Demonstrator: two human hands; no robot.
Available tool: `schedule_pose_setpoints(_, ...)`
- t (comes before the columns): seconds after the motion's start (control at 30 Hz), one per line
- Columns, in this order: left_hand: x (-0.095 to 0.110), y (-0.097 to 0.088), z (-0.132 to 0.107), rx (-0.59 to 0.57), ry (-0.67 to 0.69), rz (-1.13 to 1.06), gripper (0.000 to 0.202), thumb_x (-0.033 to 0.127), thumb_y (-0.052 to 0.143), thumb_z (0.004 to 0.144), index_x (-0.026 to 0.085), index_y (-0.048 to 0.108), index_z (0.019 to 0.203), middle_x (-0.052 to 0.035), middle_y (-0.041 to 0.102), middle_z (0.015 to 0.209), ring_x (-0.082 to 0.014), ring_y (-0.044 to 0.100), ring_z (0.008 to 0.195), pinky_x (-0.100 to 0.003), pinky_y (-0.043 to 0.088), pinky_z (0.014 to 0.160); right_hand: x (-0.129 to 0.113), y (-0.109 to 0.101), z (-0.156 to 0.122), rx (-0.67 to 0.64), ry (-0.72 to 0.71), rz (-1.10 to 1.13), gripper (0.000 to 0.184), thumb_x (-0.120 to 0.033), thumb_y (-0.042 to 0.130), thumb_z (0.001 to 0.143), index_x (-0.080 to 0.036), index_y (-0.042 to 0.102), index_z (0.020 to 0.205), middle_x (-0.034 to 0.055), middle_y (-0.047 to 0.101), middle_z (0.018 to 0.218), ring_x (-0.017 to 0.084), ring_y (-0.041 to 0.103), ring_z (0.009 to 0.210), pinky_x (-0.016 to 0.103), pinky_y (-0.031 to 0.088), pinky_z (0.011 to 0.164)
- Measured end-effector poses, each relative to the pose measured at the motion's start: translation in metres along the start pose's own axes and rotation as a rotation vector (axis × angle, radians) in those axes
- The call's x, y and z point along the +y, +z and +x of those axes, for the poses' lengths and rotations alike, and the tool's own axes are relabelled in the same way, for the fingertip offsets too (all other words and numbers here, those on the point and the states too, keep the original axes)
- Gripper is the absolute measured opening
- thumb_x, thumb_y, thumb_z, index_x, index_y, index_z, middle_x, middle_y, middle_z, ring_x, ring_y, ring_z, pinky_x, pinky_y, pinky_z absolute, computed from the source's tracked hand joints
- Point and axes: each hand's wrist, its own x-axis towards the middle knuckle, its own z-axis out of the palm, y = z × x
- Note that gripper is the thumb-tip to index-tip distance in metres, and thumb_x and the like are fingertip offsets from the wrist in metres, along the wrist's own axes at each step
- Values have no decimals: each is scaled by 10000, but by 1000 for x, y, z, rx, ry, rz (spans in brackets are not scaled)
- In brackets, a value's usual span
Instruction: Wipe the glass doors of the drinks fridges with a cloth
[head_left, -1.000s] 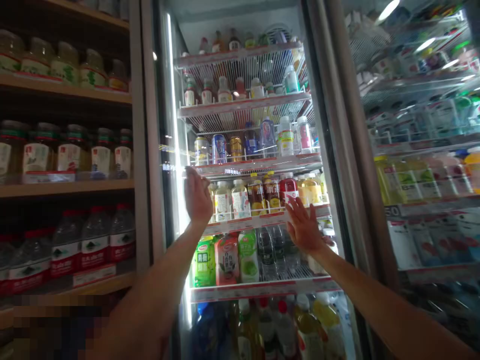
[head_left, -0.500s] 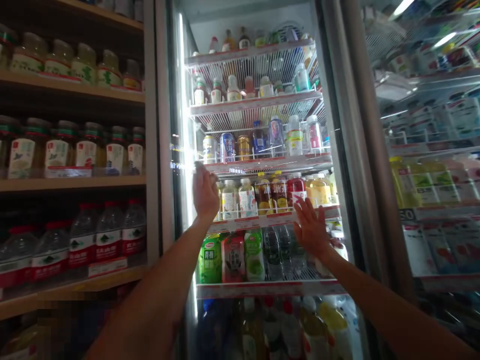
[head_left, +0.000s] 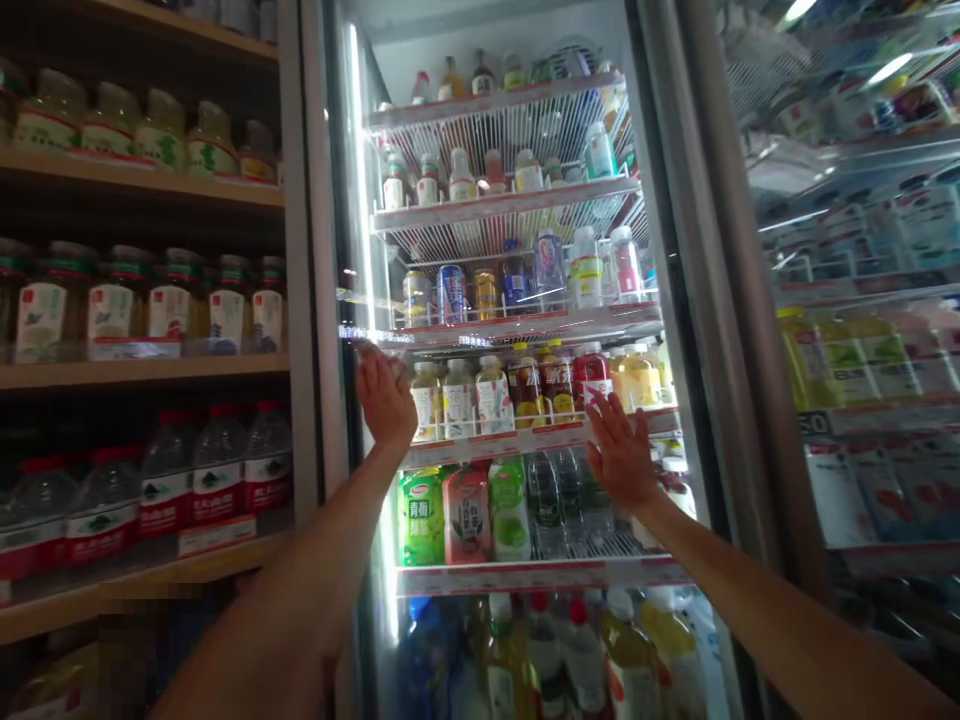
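Note:
A tall drinks fridge with a glass door (head_left: 480,520) stands in front of me, rows of bottles and cans lit behind it. My left hand (head_left: 387,402) is raised at the left side of the glass and presses a pale, crumpled cloth (head_left: 367,348) against it. Only the cloth's edges show past the fingers. On the right, my right hand (head_left: 621,452) rests with its fingers spread and holds nothing, seemingly flat on the glass. Behind it is a red-capped bottle (head_left: 592,366).
A wooden shelf (head_left: 142,372) with jars and red-capped water bottles (head_left: 219,465) lies to the left. The metal door frame (head_left: 720,300) runs down the right side, and another drinks fridge (head_left: 870,430) stands beyond it.
My left hand has moved left with the cloth, towards the edge of the glass. The right hand stays in nearly the same place.

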Motion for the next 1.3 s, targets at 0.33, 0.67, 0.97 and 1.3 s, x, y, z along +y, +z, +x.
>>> schedule_pose_setpoints(0.33, 58, 26, -19, -320, 508, 52, 455, 174, 344, 897, 174, 380, 1350, -66, 353, 1453, -201, 143, 1395, -416, 245, 1140, 5, -1, -3, 5, -19, -8, 660, -250, 388, 889, -214, 60, 1462, 97, 321, 1463, 217, 198, 1385, 500, 128, 1110)
schedule_pose_setpoints(0.67, 68, 41, -6, -224, 383, -98, 639, 229, 344, 891, 177, 26, 1443, -131, 271, 1482, -194, 157, 1395, -418, 294, 1111, -68, 5, 88, 39, -159, 392, 531, -211, 317, 889, -172, 267, 1416, 94, 364, 1439, 176, 273, 1358, 405, 266, 1100)
schedule_pose_setpoints(0.97, 24, 13, 16, -300, 394, 131, 844, 370, 535, 754, 80, 112, 1425, -216, 281, 1457, -302, 212, 1373, -492, 262, 1088, -104, 27, 165, -66, -75, 313, 460, -333, 472, 867, -179, 464, 1300, 115, 412, 1406, 287, 267, 1353, 585, 131, 1090)
schedule_pose_setpoints(1.3, 4, 15, 9, -206, 319, 263, 877, 373, 555, 746, 80, 87, 1426, -242, 266, 1453, -340, 181, 1372, -548, 229, 1078, -119, 46, 146, 159, -293, 485, 283, -175, 452, 865, -181, 606, 1103, 98, 530, 1301, 194, 418, 1267, 397, 410, 1028)
